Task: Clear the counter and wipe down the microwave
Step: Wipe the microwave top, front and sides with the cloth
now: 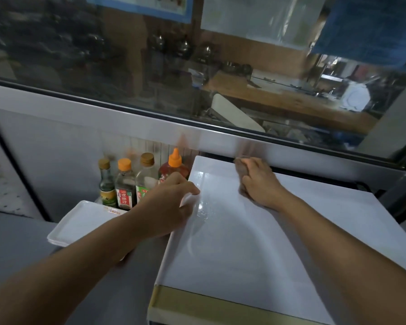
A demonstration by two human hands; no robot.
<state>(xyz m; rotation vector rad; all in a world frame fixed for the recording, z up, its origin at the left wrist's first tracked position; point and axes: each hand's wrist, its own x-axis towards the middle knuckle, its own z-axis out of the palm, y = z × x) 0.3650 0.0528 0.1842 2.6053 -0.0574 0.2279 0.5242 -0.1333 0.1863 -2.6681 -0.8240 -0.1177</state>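
From the head camera, looking down, both bare arms reach forward over a white microwave (256, 242).

The right hand (256, 181) is on the far part of the microwave's flat top. Its fingers are curled round a small brownish cloth (240, 168) and press it down on the white top, close to the back edge. The cloth is mostly hidden under the hand, so only a bit of it peeks out.

The left hand (171, 200) rests on the left edge of the microwave top. Its fingers are bent a little and touch the edge, with the fingertips on top (it holds nothing that can be seen).

The microwave sits on the grey worktop (17, 249), on the right side of the picture. Its top is a big white rectangle. The long side runs from near the camera away toward the window (197, 78), leaning a bit to the right. A tan strip runs along the near edge. The top looks shiny and wet between the two hands.

Just to the left of the microwave lies a flat white tray (80, 221), partly under the left arm. Behind the tray, against the wall, four bottles stand upright in a row: a green-label bottle (107, 184), a dark sauce bottle (126, 184) with an orange cap, a clear bottle (147, 177) with a brown cap, and a red sauce bottle (174, 167) with an orange nozzle. The red one stands right beside the microwave's left back corner.

A blue cloth (370, 29) hangs at the top right.
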